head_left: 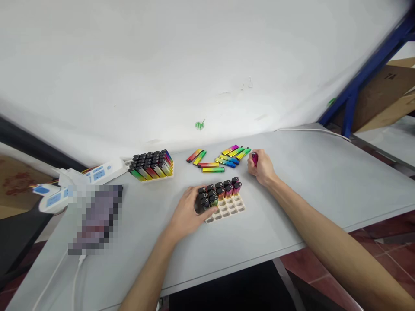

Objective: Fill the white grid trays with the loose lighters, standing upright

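Observation:
My left hand [189,211] curls round the left side of a pale slotted tray [231,210], its thumb along the front and its fingers behind. Several black-topped coloured lighters [220,191] stand upright in the tray's back rows and left column, while open slots show at the front right. Right of the loose pile, my right hand [262,167] is closed round a magenta lighter [254,159] just above the table. Several loose lighters [228,160] in yellow, green, red, blue and magenta lie flat behind the tray.
A second tray packed with upright lighters [151,166] stands at the back left. Beside it are a white power strip [103,172] and a blurred-out dark object [97,220] with a cable. The white wall [181,77] bounds the grey table [324,181] behind.

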Demonstrator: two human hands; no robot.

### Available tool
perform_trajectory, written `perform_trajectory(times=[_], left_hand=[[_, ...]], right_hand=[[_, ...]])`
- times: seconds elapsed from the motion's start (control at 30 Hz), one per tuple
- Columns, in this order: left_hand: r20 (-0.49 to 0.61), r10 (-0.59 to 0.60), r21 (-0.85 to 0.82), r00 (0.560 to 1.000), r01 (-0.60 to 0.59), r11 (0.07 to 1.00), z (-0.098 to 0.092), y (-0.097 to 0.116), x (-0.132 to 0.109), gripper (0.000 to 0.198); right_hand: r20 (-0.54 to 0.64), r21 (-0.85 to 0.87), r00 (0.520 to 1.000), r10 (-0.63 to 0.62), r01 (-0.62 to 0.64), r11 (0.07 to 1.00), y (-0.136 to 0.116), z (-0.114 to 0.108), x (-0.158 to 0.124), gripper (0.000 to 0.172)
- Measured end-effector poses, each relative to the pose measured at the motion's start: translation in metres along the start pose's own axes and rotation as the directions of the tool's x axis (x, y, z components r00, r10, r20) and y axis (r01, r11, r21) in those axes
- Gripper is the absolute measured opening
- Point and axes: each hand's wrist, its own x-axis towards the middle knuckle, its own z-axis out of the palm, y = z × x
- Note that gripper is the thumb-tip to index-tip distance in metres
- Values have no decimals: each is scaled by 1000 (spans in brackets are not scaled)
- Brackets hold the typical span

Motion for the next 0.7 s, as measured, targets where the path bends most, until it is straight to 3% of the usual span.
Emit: perform_trajectory(times=[0.17,0.23,0.37,0.5,0.6,0.7], left_hand=[[2,11,4,1000,-11,1000,0,-1,1,51],[-3,22,1,1000,-22,1000,0,-1,1,50],[-16,47,2,999,-47,999,1,-2,2,47],[-16,42,15,999,-42,999,2,-2,2,46],[-19,47,23,999,-46,999,2,-1,2,45],[-33,60,32,998,-59,998,3,-1,3,44]], right_hand=[[-20,-42,1000,-17,16,999,2,1,0,50],[-2,-129,995,-96,95,987,1,2,-3,55],[136,-389,941,-311,339,857,-11,2,-23,57],[151,-597,923,-353,370,712,-34,-1,-59,44],[203,-704,876,-437,441,557,-52,-3,-87,32],[281,-647,883,-376,464,605,-62,1,-107,27]])
